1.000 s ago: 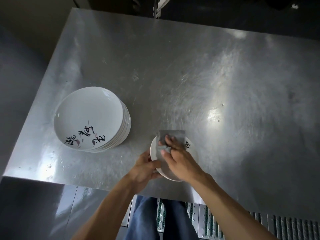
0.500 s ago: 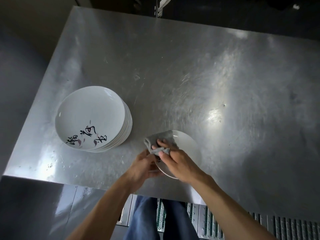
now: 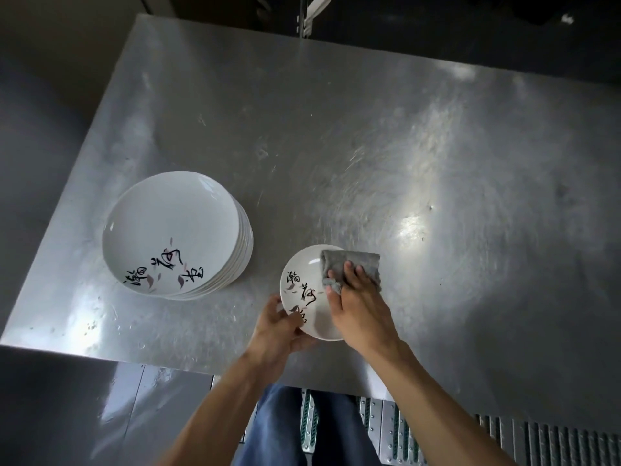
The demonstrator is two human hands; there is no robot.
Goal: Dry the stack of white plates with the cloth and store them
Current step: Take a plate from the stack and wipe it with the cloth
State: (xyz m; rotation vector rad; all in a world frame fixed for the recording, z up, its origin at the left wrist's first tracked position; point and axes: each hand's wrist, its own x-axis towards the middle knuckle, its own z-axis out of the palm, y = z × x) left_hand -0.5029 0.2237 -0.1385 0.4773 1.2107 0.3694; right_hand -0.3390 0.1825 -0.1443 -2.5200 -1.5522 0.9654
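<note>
A stack of several white plates [image 3: 174,230] with black brush writing sits on the left of the steel table. A single white plate [image 3: 302,284] with the same writing is held just above the table near its front edge. My left hand [image 3: 279,326] grips this plate's near left rim, thumb on the inside. My right hand [image 3: 361,307] presses a folded grey cloth [image 3: 353,265] against the plate's inner right side, fingers laid over the cloth.
The steel table [image 3: 403,146] stretches far back and to the right with scuffs and glare. Its front edge runs just below my hands. A metal floor grating [image 3: 504,438] and my blue trousers show below.
The plate has been turned so its written inside faces up. The cloth moved from the plate's left rim across to the upper right of the inside.
</note>
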